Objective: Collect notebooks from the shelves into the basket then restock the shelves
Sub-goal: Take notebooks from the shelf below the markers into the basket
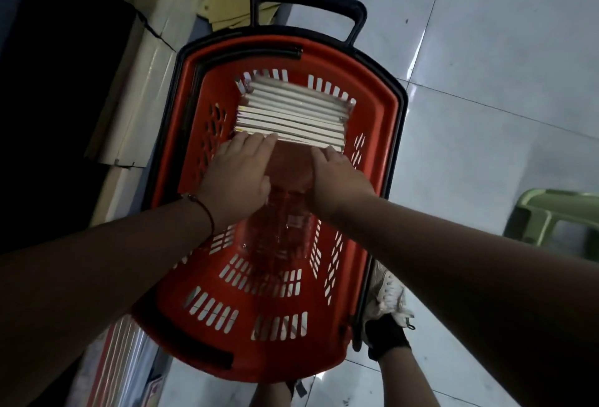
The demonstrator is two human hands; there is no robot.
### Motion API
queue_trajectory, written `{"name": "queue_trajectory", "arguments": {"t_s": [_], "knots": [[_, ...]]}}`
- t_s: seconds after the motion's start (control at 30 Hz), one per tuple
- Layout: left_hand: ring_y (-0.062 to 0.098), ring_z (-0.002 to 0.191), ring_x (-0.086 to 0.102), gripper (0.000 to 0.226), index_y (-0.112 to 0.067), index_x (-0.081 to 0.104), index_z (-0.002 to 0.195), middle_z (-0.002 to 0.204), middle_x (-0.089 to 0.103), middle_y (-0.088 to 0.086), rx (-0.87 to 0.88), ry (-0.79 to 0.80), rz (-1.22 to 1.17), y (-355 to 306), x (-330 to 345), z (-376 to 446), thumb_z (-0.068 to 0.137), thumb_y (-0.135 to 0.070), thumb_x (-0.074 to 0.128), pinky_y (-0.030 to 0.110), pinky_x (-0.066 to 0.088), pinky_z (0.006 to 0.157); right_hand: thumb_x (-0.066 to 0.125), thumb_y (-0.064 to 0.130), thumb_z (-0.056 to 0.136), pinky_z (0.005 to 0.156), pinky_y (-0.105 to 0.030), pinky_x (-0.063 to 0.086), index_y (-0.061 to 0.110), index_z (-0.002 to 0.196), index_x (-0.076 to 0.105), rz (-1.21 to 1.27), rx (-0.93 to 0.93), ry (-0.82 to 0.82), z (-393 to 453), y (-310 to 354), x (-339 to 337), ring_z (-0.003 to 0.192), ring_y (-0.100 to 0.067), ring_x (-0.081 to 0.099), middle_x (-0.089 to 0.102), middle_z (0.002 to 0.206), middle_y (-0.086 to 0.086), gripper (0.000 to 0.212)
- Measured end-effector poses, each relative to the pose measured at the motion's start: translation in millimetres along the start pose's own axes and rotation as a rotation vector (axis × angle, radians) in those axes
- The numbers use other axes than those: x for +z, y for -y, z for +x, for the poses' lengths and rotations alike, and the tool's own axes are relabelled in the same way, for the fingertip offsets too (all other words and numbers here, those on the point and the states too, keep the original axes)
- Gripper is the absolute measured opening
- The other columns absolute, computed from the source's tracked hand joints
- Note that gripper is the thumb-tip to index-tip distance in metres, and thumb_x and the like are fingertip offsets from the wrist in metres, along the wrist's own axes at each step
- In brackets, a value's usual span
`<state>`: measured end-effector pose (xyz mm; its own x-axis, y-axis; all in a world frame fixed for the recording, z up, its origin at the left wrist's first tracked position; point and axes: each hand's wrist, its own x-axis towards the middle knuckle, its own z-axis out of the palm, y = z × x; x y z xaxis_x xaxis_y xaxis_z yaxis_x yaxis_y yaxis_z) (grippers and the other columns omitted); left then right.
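Notebooks in a shrink-wrapped stack sit inside the red basket at the centre of the frame, with the left hand and the right hand gripping the stack's near end from either side, fingers curled over its edge.

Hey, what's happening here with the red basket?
A person is bent over a red basket on the tiled floor. Both hands are inside it, the left hand and right hand gripping the near edge of a pack of notebooks standing on edge. Whether the pack is going in or coming out cannot be told.
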<state>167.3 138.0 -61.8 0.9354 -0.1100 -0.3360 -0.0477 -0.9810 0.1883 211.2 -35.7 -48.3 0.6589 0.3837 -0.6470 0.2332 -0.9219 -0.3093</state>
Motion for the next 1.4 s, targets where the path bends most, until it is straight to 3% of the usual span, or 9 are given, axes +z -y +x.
{"name": "queue_trajectory", "arguments": {"t_s": [0.13, 0.27, 0.47, 0.67, 0.87, 1.0, 1.1, 1.27, 1.4], "knots": [[0.034, 0.104, 0.051, 0.054, -0.009, 0.056, 0.127, 0.110, 0.057, 0.012, -0.027, -0.048, 0.040, -3.2, 6.6, -0.3, 0.076, -0.022, 0.068, 0.045, 0.041, 0.089, 0.066, 0.021, 0.088, 0.094, -0.039, 0.045, 0.011, 0.148, 0.025, -0.165, -0.035, -0.149, 1.4, -1.1, 2.3, 0.125, -0.031, 0.045, 0.042, 0.139, -0.014, 0.073], [0.033, 0.089, 0.048, 0.018, -0.013, 0.061, 0.083, 0.092, 0.051, 0.010, -0.084, -0.115, 0.062, 0.5, 21.5, -12.4, 0.068, -0.010, 0.072, 0.042, 0.040, 0.076, 0.050, 0.022, 0.096, 0.088, -0.036, 0.043, 0.014, 0.130, 0.050, -0.367, -0.087, -0.162, -0.9, -2.3, 6.2, 0.115, -0.028, 0.047, 0.046, 0.127, -0.011, 0.034], [0.019, 0.079, 0.057, 0.019, -0.024, 0.053, 0.081, 0.084, 0.056, -0.008, -0.220, -0.062, -0.367, 8.3, 37.3, -46.6, 0.083, -0.011, 0.067, 0.035, 0.046, 0.067, 0.055, 0.024, 0.093, 0.092, -0.035, 0.039, 0.021, 0.126, 0.057, -0.330, -0.188, -0.179, -9.0, -7.3, 13.0, 0.112, -0.024, 0.044, 0.047, 0.120, -0.005, 0.033], [0.010, 0.073, 0.067, 0.012, -0.022, 0.068, 0.085, 0.079, 0.070, -0.003, -0.555, -0.070, -0.932, -0.2, -4.7, -75.5, 0.085, -0.012, 0.073, 0.022, 0.051, 0.060, 0.065, 0.028, 0.090, 0.086, -0.037, 0.048, 0.021, 0.109, 0.063, 0.100, -0.160, -0.140, -26.9, -5.2, -15.3, 0.098, -0.020, 0.053, 0.056, 0.104, 0.000, 0.020], [0.006, 0.075, 0.068, 0.018, -0.025, 0.067, 0.090, 0.083, 0.070, -0.005, -0.617, -0.324, -1.056, -17.8, -105.3, -84.4, 0.079, -0.019, 0.080, 0.014, 0.048, 0.058, 0.070, 0.015, 0.087, 0.087, -0.038, 0.057, 0.002, 0.102, 0.068, 0.920, 0.069, -0.025, -69.4, -0.3, -101.3, 0.092, -0.024, 0.070, 0.073, 0.098, -0.011, 0.020], [0.010, 0.073, 0.069, 0.017, -0.023, 0.068, 0.087, 0.081, 0.073, -0.004, -0.564, -0.396, -1.166, -46.4, -202.2, -87.7, 0.077, -0.020, 0.081, 0.028, 0.051, 0.063, 0.068, 0.008, 0.087, 0.066, -0.009, 0.053, -0.001, 0.106, 0.068, 1.184, 0.060, -0.044, -129.5, 3.3, -180.2, 0.088, -0.008, 0.071, 0.075, 0.099, -0.007, 0.021], [0.012, 0.074, 0.067, 0.017, -0.023, 0.068, 0.087, 0.085, 0.072, 0.000, -0.485, -0.433, -1.221, -75.5, -281.1, -92.7, 0.076, -0.025, 0.081, 0.032, 0.054, 0.064, 0.064, 0.011, 0.091, 0.055, -0.001, 0.044, 0.005, 0.105, 0.069, 1.323, 0.059, -0.094, -185.7, 10.8, -237.7, 0.071, 0.011, 0.066, 0.072, 0.093, 0.006, 0.016], [0.005, 0.057, 0.061, 0.014, -0.019, 0.066, 0.075, 0.064, 0.068, -0.008, -0.295, -0.471, -1.302, -131.0, -416.0, -110.9, 0.079, -0.020, 0.079, 0.021, 0.048, 0.052, 0.066, 0.031, 0.090, 0.106, -0.028, 0.030, 0.020, 0.116, 0.068, 1.414, 0.051, -0.139, -278.4, 21.7, -310.5, 0.120, -0.004, 0.054, 0.071, 0.115, 0.014, 0.028], [0.004, 0.053, 0.058, 0.018, -0.021, 0.066, 0.069, 0.061, 0.066, -0.009, -0.162, -0.489, -1.340, -160.5, -508.9, -140.0, 0.076, -0.029, 0.080, 0.019, 0.046, 0.049, 0.064, 0.026, 0.091, 0.097, -0.022, 0.037, 0.019, 0.124, 0.064, 1.383, -0.021, -0.148, -355.6, 35.4, -333.3, 0.116, -0.004, 0.059, 0.070, 0.119, 0.011, 0.033]]}}
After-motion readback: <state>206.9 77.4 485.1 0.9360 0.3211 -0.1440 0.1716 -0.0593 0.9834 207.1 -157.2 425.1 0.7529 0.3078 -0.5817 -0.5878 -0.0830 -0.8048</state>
